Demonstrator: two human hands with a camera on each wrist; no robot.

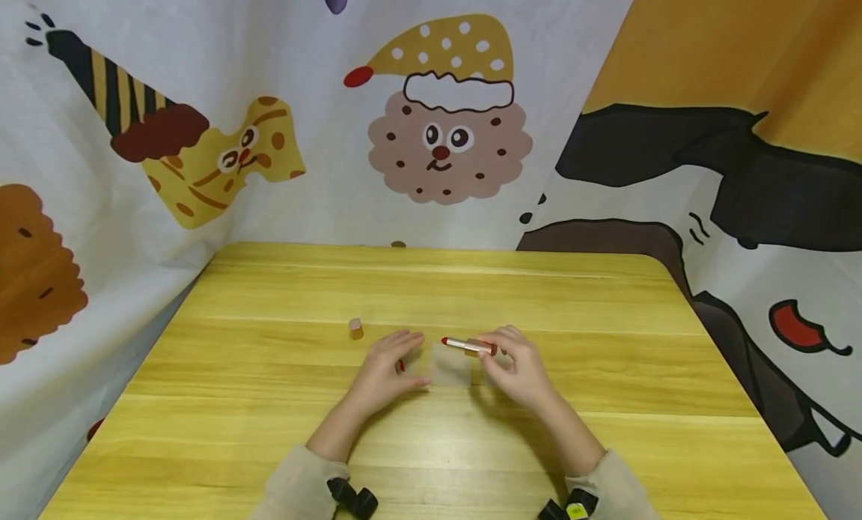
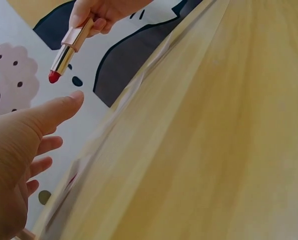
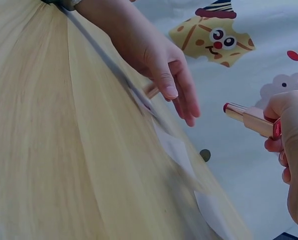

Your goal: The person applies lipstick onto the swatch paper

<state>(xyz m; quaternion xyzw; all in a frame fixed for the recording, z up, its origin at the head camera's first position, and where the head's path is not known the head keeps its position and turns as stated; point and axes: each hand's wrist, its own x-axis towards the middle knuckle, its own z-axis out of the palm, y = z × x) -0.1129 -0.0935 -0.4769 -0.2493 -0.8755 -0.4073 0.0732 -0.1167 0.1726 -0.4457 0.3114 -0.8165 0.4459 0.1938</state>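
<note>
My right hand [image 1: 521, 366] pinches an uncapped lipstick [image 3: 256, 120] by its base, above the table. Its red tip points left, toward my left hand [image 1: 384, 370]. That hand is held with thumb and fingers apart and nothing between them, over a piece of paper with a red mark [image 1: 402, 365], partly hidden beneath it. A blank square of thin paper [image 1: 450, 366] lies between the hands. Another paper piece [image 3: 211, 212] is partly covered by the right hand in the head view. The lipstick cap [image 1: 355, 328] stands on the table beyond the left hand.
The wooden table [image 1: 431, 295] has its far edge against a cloth [image 1: 303, 56] printed with cartoon figures. Black wrist devices [image 1: 352, 497] sit at both sleeves, near the front of the view.
</note>
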